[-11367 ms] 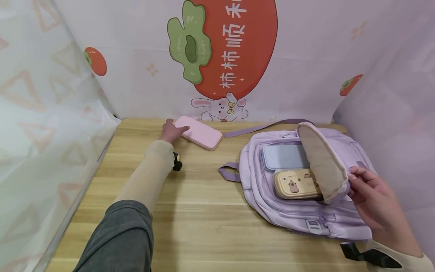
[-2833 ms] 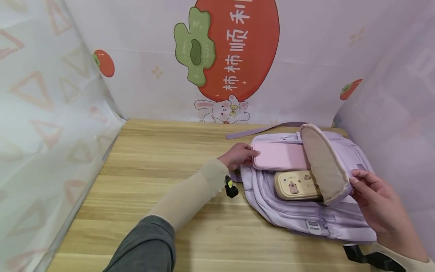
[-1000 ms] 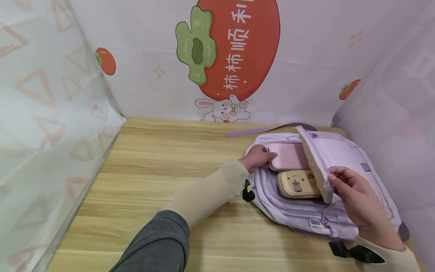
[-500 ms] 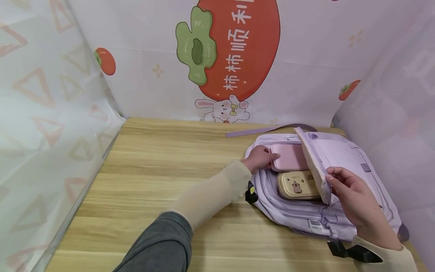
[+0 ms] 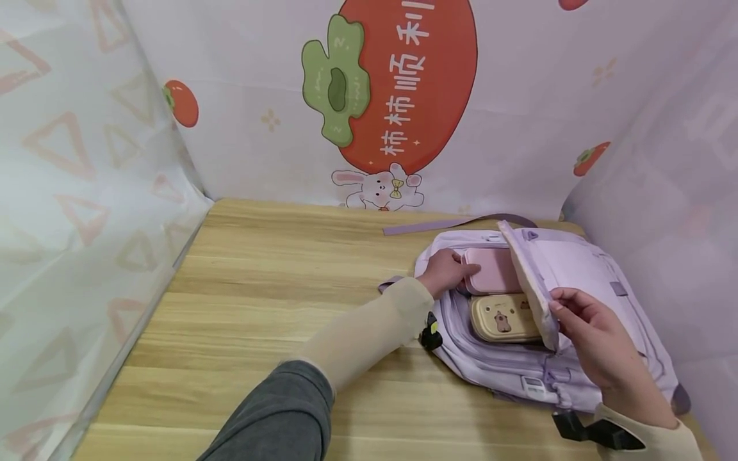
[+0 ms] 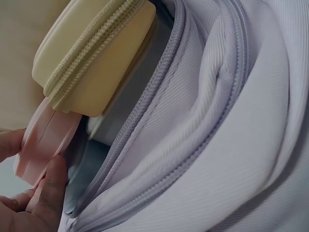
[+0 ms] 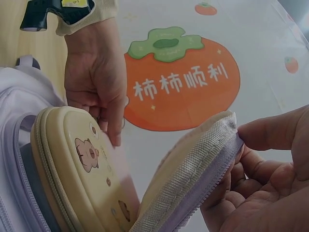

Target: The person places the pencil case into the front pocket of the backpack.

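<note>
A lilac backpack (image 5: 582, 256) lies on the table at the right, its front pocket unzipped. My left hand (image 5: 445, 272) pinches the left end of a flat pink case (image 5: 496, 270), whose far end is hidden under the pocket flap (image 5: 533, 282). Beside it in the pocket sits a yellow pencil case (image 5: 504, 317) with a bear drawing. In the left wrist view a blue case (image 6: 87, 166) shows below the pink one. My right hand (image 5: 599, 339) pinches the flap's edge between thumb and fingers and holds it raised over the pocket.
The wooden table (image 5: 259, 307) stretches left of the backpack. A loose purple strap (image 5: 429, 226) lies along its back edge. Printed cloth walls (image 5: 230, 147) stand behind and on both sides. A white buckle (image 5: 533, 385) sits on the backpack's near side.
The pink case has gone from the table's back left into the pocket, moving further right under the flap with my left hand. My right hand has drawn the flap lower and leftward over the cases.
</note>
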Available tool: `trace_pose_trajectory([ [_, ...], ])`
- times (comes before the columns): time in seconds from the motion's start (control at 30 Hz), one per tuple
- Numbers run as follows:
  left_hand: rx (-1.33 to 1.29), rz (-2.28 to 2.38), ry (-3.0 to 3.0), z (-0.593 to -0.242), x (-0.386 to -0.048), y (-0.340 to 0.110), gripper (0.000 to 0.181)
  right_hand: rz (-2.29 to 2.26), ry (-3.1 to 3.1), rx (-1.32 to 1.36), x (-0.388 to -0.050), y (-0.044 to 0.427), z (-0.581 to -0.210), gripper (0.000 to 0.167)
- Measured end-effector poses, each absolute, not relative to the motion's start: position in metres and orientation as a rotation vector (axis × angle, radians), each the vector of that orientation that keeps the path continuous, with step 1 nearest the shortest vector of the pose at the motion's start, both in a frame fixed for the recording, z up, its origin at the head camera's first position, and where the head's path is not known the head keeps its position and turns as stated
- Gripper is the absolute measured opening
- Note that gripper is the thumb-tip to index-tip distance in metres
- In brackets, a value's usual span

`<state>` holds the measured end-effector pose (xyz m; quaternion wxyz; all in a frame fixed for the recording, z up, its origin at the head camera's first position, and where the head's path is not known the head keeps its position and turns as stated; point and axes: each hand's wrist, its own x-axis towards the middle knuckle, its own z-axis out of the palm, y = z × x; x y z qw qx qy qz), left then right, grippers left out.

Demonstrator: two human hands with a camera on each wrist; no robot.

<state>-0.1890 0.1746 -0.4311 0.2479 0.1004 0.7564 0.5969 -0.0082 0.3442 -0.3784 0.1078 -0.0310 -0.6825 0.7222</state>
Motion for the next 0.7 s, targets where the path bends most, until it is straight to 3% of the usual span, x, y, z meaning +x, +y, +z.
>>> trace_pose_trajectory([
  [0.33, 0.201, 1.681, 1.888, -0.431, -0.192, 0.169, 0.009, 2.021, -2.138, -0.132, -0.011, 0.333, -0.379, 0.029],
  [0.5, 0.254, 1.697, 1.825, -0.434, -0.194, 0.158, 0.013, 1.625, -2.489, -0.188, -0.012, 0.317, -0.377, 0.012],
  [0.7, 0.229, 1.714, 1.797, -0.433, -0.201, 0.122, 0.014, 1.154, -2.784, -0.075, -0.022, 0.294, -0.377, 0.012],
])
